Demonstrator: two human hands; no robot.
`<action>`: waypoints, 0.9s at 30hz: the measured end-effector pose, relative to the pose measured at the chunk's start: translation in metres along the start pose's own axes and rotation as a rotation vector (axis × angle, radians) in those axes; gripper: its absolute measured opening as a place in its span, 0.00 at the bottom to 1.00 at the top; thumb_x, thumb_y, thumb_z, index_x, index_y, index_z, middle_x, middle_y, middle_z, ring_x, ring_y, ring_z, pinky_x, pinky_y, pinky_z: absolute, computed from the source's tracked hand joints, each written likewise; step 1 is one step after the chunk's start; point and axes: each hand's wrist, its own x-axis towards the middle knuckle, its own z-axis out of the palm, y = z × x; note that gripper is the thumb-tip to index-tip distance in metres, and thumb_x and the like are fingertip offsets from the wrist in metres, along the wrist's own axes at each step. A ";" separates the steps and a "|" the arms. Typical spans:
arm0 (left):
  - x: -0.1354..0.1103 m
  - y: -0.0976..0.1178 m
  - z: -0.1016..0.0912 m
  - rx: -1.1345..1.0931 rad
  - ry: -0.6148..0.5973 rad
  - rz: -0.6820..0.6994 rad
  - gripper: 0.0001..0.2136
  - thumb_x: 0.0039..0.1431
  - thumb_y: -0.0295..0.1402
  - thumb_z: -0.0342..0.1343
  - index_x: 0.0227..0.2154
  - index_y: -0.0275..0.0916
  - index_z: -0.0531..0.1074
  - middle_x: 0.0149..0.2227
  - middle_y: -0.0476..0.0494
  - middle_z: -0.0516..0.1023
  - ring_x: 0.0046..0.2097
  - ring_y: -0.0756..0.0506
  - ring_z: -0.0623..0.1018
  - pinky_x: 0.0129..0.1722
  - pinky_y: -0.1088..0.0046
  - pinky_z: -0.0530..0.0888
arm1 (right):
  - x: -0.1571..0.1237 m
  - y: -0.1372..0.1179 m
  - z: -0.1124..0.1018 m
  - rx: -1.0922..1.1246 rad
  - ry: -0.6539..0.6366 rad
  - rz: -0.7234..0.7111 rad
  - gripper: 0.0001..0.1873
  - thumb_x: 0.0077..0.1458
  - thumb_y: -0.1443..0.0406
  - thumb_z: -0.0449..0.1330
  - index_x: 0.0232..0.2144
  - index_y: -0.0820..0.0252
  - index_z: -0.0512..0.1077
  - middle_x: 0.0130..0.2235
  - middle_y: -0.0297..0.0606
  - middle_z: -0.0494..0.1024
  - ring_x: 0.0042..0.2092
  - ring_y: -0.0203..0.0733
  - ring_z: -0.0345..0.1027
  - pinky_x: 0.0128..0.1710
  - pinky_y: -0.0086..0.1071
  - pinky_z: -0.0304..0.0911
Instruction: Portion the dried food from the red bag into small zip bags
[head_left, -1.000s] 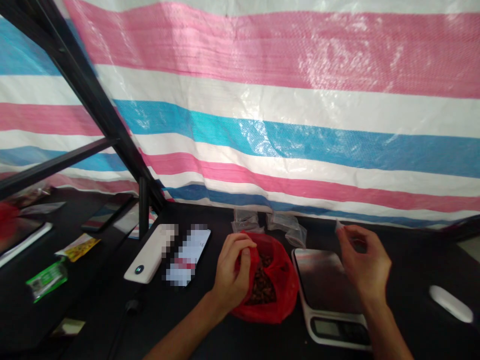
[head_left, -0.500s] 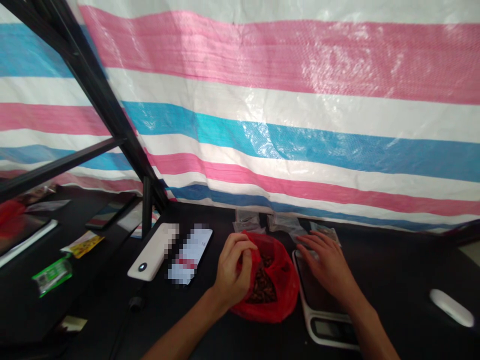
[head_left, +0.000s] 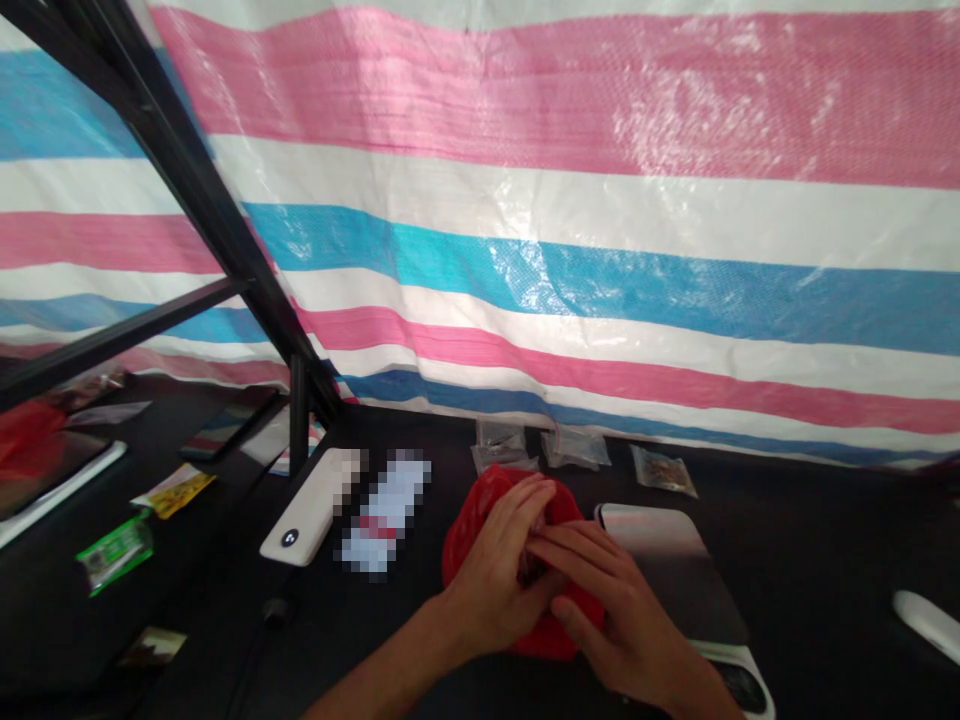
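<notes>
A red plastic bag (head_left: 466, 520) of brown bits lies on the black table, just left of a kitchen scale (head_left: 679, 560). My left hand (head_left: 501, 580) is curled around the bag's mouth and grips it. Over the same opening lies my right hand (head_left: 607, 615), its fingers stretched out and pointing left, touching the bag and my left hand. Whether those fingers pinch anything is hidden. Small clear packets (head_left: 574, 447) lie behind the bag, and one filled packet (head_left: 662, 470) lies behind the scale.
A white power bank (head_left: 311, 505) and a phone (head_left: 384, 510) lie left of the bag. Green (head_left: 114, 552) and yellow (head_left: 174, 490) wrappers sit further left, beyond a black frame post (head_left: 298, 415). A white object (head_left: 930, 625) lies at the far right. A striped tarp hangs behind.
My right hand left the raised packet behind the scale, swept left over the scale, and now rests on the red bag's mouth beside my left hand.
</notes>
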 end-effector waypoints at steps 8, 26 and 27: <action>0.004 -0.012 -0.006 -0.014 0.024 -0.136 0.19 0.63 0.34 0.59 0.56 0.42 0.69 0.51 0.38 0.78 0.52 0.39 0.77 0.55 0.57 0.74 | 0.002 0.007 0.001 -0.118 0.152 -0.047 0.19 0.59 0.69 0.62 0.52 0.49 0.75 0.46 0.38 0.83 0.46 0.47 0.76 0.49 0.43 0.71; 0.017 0.007 -0.037 0.309 -0.254 -0.384 0.24 0.54 0.33 0.64 0.55 0.42 0.70 0.52 0.34 0.79 0.48 0.34 0.81 0.47 0.59 0.76 | 0.014 0.019 0.027 -0.319 -0.189 0.166 0.23 0.59 0.70 0.61 0.56 0.57 0.71 0.57 0.46 0.78 0.45 0.51 0.77 0.42 0.44 0.65; 0.016 0.006 -0.039 0.314 -0.289 -0.401 0.24 0.55 0.31 0.62 0.56 0.42 0.68 0.53 0.35 0.78 0.50 0.34 0.81 0.49 0.59 0.76 | 0.016 0.019 0.028 -0.303 -0.205 0.168 0.21 0.60 0.69 0.61 0.55 0.56 0.72 0.57 0.45 0.78 0.47 0.51 0.77 0.43 0.44 0.64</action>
